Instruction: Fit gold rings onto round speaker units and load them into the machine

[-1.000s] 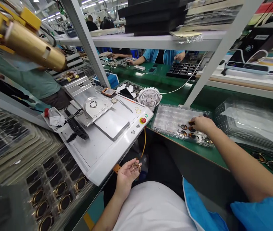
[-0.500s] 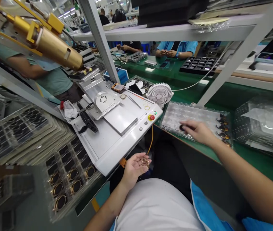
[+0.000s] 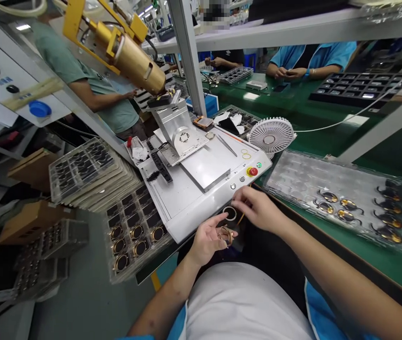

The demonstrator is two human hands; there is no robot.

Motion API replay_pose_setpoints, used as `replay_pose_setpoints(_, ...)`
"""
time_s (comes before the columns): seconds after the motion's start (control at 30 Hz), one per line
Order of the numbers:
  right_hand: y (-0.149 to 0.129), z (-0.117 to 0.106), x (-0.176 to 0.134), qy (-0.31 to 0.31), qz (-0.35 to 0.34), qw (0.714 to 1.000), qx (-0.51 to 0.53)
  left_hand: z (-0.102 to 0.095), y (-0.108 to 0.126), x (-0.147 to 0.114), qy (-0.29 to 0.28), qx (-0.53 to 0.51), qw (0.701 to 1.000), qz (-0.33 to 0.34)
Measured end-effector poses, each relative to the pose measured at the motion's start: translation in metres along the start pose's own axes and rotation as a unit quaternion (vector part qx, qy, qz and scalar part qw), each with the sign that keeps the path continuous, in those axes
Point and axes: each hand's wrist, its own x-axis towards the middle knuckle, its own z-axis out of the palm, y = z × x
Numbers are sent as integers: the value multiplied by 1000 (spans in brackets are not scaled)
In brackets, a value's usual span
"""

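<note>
At the left there is a stack of clear plastic trays (image 3: pixel 114 182). Nearer and slightly to the right, a clear plastic tray with compartments (image 3: pixel 129 267) carries round black pieces with gold-coloured rims (image 3: pixel 140 248). Next comes a white machine with a flat top (image 3: pixel 165 198); over its far part, a gold-coloured metal cylinder (image 3: pixel 140 68) hangs tilted.

In front of the near edge of this machine, the left hand (image 3: pixel 205 242) is turned with the palm up. Its grip is closed around a gold-coloured metal ring (image 3: pixel 225 235), which lies between the thumb and the fingers, at their ends. Just beyond the ring, on the far side, is a small dark round piece with a pale rim (image 3: pixel 230 214). The right hand (image 3: pixel 260 211) has this piece pinched by its far right edge, with the fingertips together. The left index finger comes very near to the pale rim, but I cannot tell whether it touches.

Far from the right hand, a white round plastic fan (image 3: pixel 271 137) stands beside the machine. At the right, on the green worktop (image 3: pixel 360 245), lies a wide clear plastic tray (image 3: pixel 293 179). In its right part are dark and amber-coloured round parts with thin curled tails (image 3: pixel 347 216), well apart from both hands.
</note>
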Motion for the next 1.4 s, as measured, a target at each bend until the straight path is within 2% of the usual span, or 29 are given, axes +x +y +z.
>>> replay_pose_setpoints(0.07,5,0,33,50,133,988,57,-2,-1,-3,13,3,1000,12)
replay_pose_setpoints(0.13,9,0,67,82,239,961,113,-4,-2,-6,11,11,1000,13)
replay_pose_setpoints(0.23,15,0,102,103,298,940,130,-6,-1,-15,3,29,1000,12)
replay_pose_setpoints(0.3,19,0,108,111,312,937,114,-8,-1,-23,0,51,998,23)
replay_pose_setpoints(0.4,22,3,88,149,302,939,76,-10,-1,-34,12,133,988,72)
replay_pose_setpoints(0.47,18,13,61,149,269,947,90,-9,-1,-39,34,227,966,122)
replay_pose_setpoints(0.53,8,29,28,93,241,952,164,-7,-1,-39,46,334,926,170)
replay_pose_setpoints(0.6,-4,47,-1,29,226,938,261,-2,-1,-36,28,442,876,192)
replay_pose_setpoints(0.63,-9,55,-13,19,222,928,298,1,-1,-33,14,492,850,189)
replay_pose_setpoints(0.7,-16,65,-27,48,227,912,338,6,-2,-26,-17,569,804,168)
replay_pose_setpoints(0.73,-18,67,-30,71,236,906,345,8,-2,-24,-32,590,791,158)
replay_pose_setpoints(0.77,-19,66,-31,88,245,901,348,9,-3,-21,-47,594,789,153)
replay_pose_setpoints(0.8,-19,64,-31,96,253,897,350,10,-3,-20,-60,577,799,155)
replay_pose_setpoints(0.87,-19,54,-30,91,260,892,358,11,-5,-18,-73,497,848,169)
replay_pose_setpoints(0.93,-20,43,-30,70,261,891,366,9,-5,-18,-61,399,897,179)
replay_pose_setpoints(0.97,-21,39,-30,59,263,890,367,8,-5,-18,-55,363,913,180)
replay_pose_setpoints(1.03,-24,33,-32,48,274,889,365,6,-4,-18,-57,330,924,183)
replay_pose_setpoints(1.13,-25,30,-34,49,286,888,356,2,0,-18,-87,363,907,195)
replay_pose_setpoints(1.3,-21,30,-37,37,287,881,374,0,10,-17,-117,531,813,210)
replay_pose_setpoints(1.4,-21,30,-39,50,285,876,386,1,16,-15,-130,564,786,217)
